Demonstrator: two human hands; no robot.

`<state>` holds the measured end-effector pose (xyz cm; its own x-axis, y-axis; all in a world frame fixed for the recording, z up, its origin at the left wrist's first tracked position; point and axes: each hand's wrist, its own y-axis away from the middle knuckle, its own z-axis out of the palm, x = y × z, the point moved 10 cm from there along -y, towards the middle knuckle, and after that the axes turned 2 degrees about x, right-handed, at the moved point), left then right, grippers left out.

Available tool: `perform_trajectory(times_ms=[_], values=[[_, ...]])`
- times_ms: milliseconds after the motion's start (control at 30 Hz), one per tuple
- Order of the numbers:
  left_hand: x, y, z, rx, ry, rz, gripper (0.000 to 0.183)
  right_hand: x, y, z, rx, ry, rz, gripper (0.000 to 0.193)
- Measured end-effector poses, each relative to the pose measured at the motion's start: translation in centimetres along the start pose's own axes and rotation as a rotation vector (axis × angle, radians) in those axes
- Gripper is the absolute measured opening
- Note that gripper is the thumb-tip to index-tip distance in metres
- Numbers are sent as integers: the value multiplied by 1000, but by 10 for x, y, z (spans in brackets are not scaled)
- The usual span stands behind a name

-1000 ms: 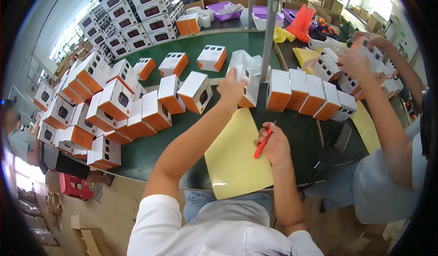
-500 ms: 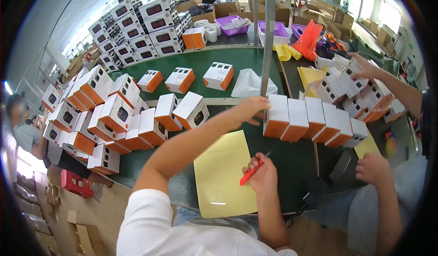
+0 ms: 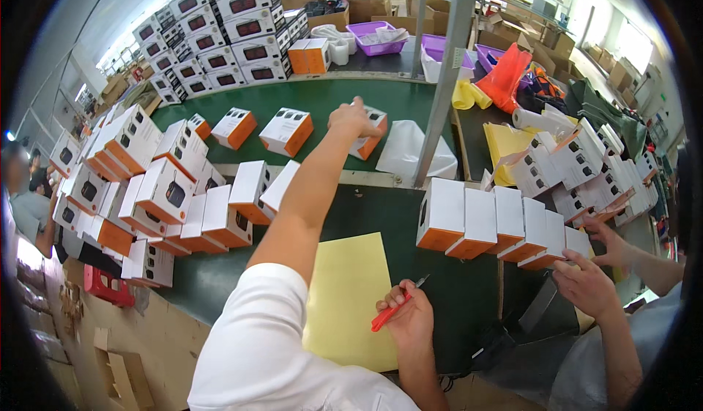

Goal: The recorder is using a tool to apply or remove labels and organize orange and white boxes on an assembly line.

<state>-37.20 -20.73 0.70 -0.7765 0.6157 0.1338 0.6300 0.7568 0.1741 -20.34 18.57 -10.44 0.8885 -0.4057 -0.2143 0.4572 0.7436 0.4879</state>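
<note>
My left hand (image 3: pixel 351 121) reaches far over the green belt, its fingers spread on or just above the top of a white-and-orange box (image 3: pixel 371 141). I cannot tell whether they touch it. My right hand (image 3: pixel 411 321) is closed around a red utility knife (image 3: pixel 392 313), its thin metal tip pointing up and away. It stays over the edge of a yellow sheet (image 3: pixel 348 294) lying on the green table (image 3: pixel 366 209). A row of white-and-orange boxes (image 3: pixel 441 217) stands to the right of the sheet.
Many similar boxes (image 3: pixel 165 191) are stacked at left; more (image 3: pixel 287 131) stand on the belt. A metal post (image 3: pixel 448 74) rises beside a white plastic bag (image 3: pixel 416 149). At right, a co-worker's hands (image 3: pixel 589 283) are at the row's end, near piled boxes (image 3: pixel 600 173).
My left hand has gone from the row's near-left box out to a box on the belt. The co-worker's hands have come together at the row's far end. My right hand keeps the knife.
</note>
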Motion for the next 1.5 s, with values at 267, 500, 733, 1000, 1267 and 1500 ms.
perform_trajectory(times_ms=[267, 500, 733, 1000, 1267, 1500], values=[[-48, 230, -111, 464, 727, 605, 135, -14, 11, 39, -200, 345, -198, 15], [-207, 419, -23, 911, 582, 109, 113, -20, 38, 78, -473, 488, -417, 27], [-259, 443, 48, 934, 522, -266, 111, -27, 79, 96, -401, 930, -678, 33], [-101, 424, 96, 94, 396, 1048, 38, 9, 87, 108, -327, 2030, -709, 18], [-79, 376, 114, 80, 276, 1057, 36, 37, 82, 117, -451, 2282, -831, 15], [-80, 384, 109, 51, 373, 1138, 66, 48, 68, 109, -421, 2373, -686, 15]])
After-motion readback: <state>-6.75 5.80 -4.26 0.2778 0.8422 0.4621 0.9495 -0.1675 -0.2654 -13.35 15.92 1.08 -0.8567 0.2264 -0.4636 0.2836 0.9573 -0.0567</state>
